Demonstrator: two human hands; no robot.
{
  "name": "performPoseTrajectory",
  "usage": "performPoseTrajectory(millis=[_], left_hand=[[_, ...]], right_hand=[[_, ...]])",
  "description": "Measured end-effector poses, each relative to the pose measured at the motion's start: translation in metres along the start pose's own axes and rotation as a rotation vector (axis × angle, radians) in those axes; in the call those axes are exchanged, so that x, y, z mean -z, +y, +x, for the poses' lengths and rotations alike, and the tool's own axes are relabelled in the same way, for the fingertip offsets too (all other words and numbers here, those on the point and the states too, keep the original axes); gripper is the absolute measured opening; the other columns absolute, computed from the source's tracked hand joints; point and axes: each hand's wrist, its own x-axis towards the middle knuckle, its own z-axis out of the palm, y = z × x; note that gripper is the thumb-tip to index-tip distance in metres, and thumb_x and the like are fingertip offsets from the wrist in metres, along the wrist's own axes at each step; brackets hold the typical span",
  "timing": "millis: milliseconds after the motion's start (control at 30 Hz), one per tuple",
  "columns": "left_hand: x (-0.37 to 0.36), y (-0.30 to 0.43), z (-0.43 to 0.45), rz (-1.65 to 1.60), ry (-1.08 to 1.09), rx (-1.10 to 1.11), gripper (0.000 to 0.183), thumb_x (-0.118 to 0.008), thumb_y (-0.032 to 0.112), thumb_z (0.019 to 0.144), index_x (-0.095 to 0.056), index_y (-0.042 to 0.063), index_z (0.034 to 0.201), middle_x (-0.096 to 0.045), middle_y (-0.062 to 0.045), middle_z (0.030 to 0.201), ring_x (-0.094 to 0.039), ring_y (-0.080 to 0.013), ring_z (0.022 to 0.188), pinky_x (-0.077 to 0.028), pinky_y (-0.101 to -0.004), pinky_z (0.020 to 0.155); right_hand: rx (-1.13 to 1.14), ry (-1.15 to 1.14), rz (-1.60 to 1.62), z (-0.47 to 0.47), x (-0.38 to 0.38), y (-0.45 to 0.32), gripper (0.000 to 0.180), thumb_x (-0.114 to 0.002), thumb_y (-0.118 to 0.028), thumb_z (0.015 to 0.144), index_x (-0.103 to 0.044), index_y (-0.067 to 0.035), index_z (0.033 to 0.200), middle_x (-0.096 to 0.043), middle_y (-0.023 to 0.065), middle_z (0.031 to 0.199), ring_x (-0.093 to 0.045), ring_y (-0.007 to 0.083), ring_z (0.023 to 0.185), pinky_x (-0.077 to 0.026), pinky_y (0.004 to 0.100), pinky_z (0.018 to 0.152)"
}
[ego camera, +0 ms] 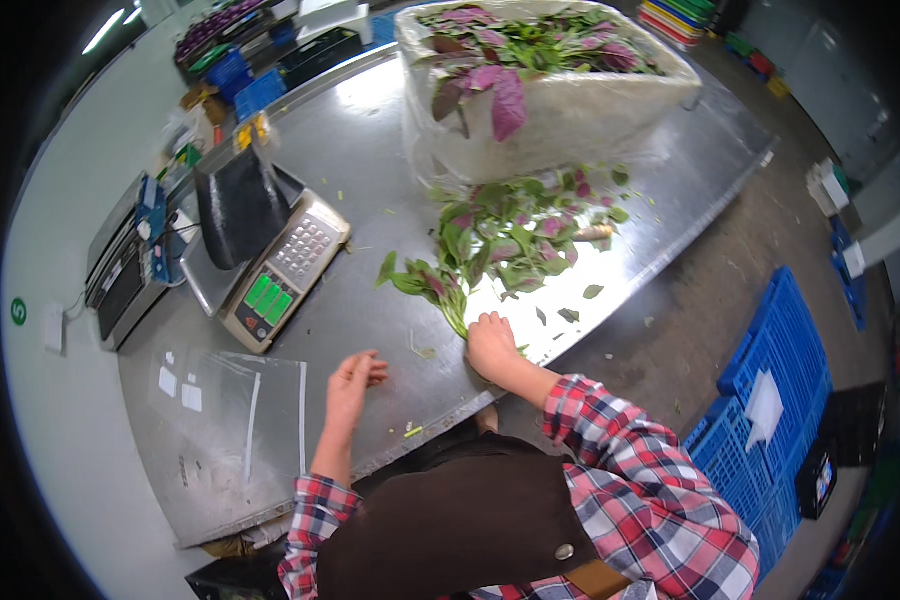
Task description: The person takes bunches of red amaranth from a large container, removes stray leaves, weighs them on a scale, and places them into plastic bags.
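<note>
Red-and-green leafy stalks, looking like amaranth [495, 232], lie in a loose pile on the steel table [375, 300]. My right hand [493, 343] is at the stem ends of the pile, fingers curled; stems meet the fingers, but whether they are gripped is hidden. My left hand [357, 373] hovers over the table to the left, fingers slightly bent, with nothing seen in it. Behind the pile stands a big plastic-lined container [555, 112] full of the same leaves. A digital scale [285, 270] with a lit green display carries a black scoop-like tray [240, 202] at left.
Clear plastic bags [270, 405] lie flat at the table's left front. A second device [131, 262], black and boxy, stands by the wall. Blue plastic pallets [780, 375] are on the floor at right. Crates [229, 75] stand beyond the table's far left edge.
</note>
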Motion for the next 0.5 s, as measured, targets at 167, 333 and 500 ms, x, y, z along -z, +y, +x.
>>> performPoseTrajectory(millis=[167, 333, 500], left_hand=[[0.106, 0.047, 0.052, 0.023, 0.461, -0.163, 0.031, -0.049, 0.029, 0.094, -0.058, 0.001, 0.104, -0.065, -0.01, 0.083, -0.06, -0.012, 0.068, -0.05, -0.0239, 0.06], [0.195, 0.112, 0.116, 0.383, 0.787, -0.223, 0.059, -0.055, 0.044, 0.088, -0.046, -0.004, 0.12, -0.06, -0.01, 0.089, -0.056, -0.0117, 0.072, -0.046, -0.0238, 0.06], [0.234, 0.119, 0.183, 0.619, 0.94, -0.123, 0.075, -0.062, 0.055, 0.078, -0.046, -0.005, 0.12, -0.062, -0.014, 0.08, -0.061, -0.0266, 0.087, -0.045, -0.0362, 0.081]], right_hand=[[-0.124, -0.095, 0.567, 0.01, 0.015, 0.003, 0.025, -0.05, -0.014, 0.082, -0.048, 0.003, 0.1, -0.058, 0.0149, 0.077, -0.058, 0.0273, 0.067, -0.047, 0.0394, 0.062], [-0.092, -0.182, 1.437, 0.064, 0.115, -0.027, 0.02, -0.041, -0.021, 0.096, -0.04, -0.002, 0.104, -0.047, 0.0023, 0.066, -0.043, 0.0092, 0.05, -0.038, 0.0235, 0.046], [0.331, 0.429, 1.268, 0.167, 0.214, -0.123, 0.021, -0.04, -0.018, 0.097, -0.041, -0.003, 0.111, -0.043, 0.0016, 0.068, -0.04, 0.0089, 0.059, -0.037, 0.0258, 0.053]])
